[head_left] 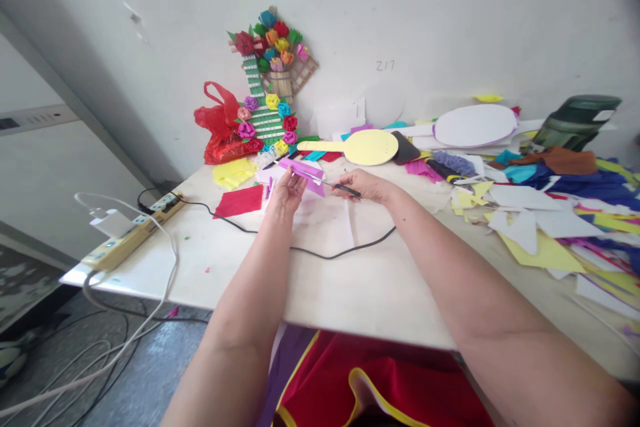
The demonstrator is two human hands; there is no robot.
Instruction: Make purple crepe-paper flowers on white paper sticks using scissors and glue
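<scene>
My left hand (290, 192) pinches a piece of purple paper (314, 181) above the middle of the table. In my right hand (364, 185) is a pair of scissors (346, 189) with dark handles. The blades point left and lie along the purple paper; I cannot tell how far apart they are. Left of my left hand, a red paper piece (240, 201) lies flat near small purple rolls (269, 187). A crumpled yellow sheet (234, 173) lies behind it. Just beyond my hands is a yellow paddle-shaped cutout (371, 147).
Paper scraps (545, 213) pile up at the right, beside a dark green bottle (575, 121). A power strip (135, 230) sits at the left edge; a black cable (330, 257) crosses the table. Paper-flower crafts (267, 107) and a red plastic bag (220, 130) stand against the wall.
</scene>
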